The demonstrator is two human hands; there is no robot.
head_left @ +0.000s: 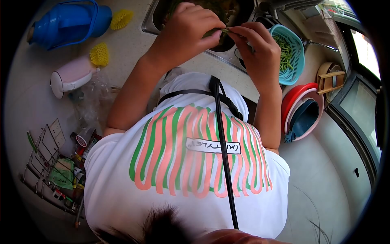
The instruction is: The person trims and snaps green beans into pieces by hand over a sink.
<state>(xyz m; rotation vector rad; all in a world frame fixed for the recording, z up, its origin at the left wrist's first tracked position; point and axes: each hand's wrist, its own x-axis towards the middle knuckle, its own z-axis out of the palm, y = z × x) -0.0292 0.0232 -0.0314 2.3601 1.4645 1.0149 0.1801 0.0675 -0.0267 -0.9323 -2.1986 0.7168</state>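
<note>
Over the sink (148, 21), my left hand (185, 34) and my right hand (261, 45) meet fingertip to fingertip. A thin green bean (226, 30) is pinched between them, its left part mostly covered by my left fingers. Below my hands, the sink holds dark greenish matter that is too shaded to make out. Just right of my right hand stands a light blue plastic colander (299, 57) with many short green bean pieces (285, 53) in it.
A blue thermos flask (69, 26), yellow mesh scrubbers (121, 19) and a pink-white kettle-like appliance (73, 75) are at left. Red and pink basins (288, 101) with a dark blue one (304, 118) sit at right, near a window (361, 44). A wire rack (38, 171) hangs lower left.
</note>
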